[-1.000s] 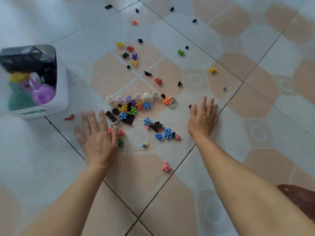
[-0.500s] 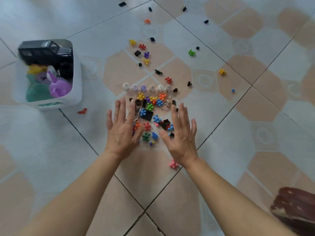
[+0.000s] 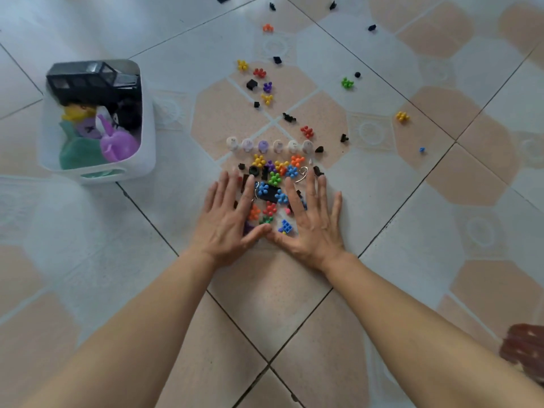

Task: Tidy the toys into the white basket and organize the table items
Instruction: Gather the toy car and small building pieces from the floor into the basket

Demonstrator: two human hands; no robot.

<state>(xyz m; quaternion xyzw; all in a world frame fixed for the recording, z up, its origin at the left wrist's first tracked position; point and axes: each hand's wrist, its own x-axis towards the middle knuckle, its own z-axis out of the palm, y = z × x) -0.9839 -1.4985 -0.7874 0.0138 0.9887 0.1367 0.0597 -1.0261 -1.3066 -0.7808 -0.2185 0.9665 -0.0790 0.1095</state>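
Head view, the only one. Person leans over a tiled floor, both forearms reaching forward.

Left hand (image 3: 228, 219): palm down, fingers straight and spread, flat on the floor at the left edge of the pile of small bright knobbly plastic pieces and black bricks (image 3: 272, 189). It grips nothing. Right hand (image 3: 310, 222): same posture, flat and spread at the pile's right edge, also gripping nothing. The thumbs nearly meet at the near side of the pile, so the two hands form a V that opens away from the person.

The pile lies between the hands and just beyond the fingertips. A row of six pale rounded figures (image 3: 269, 145) stands just past the pile, running left to right. More loose pieces trail off toward the far side: a green knobbly piece (image 3: 347, 83), a yellow one (image 3: 402, 116), an orange one (image 3: 267, 27) and black bits, all well apart from the hands.

The white plastic basket (image 3: 147, 136) sits to the left and further out, well apart from the pile. It already holds a black toy car (image 3: 88, 81), a purple soft toy (image 3: 119, 144) and a green item (image 3: 78, 153).

Judgement: this looks like gathering, not lifting. The left hand is nearer the basket, so a carry would go leftward and away. The scattered far pieces are not yet collected.
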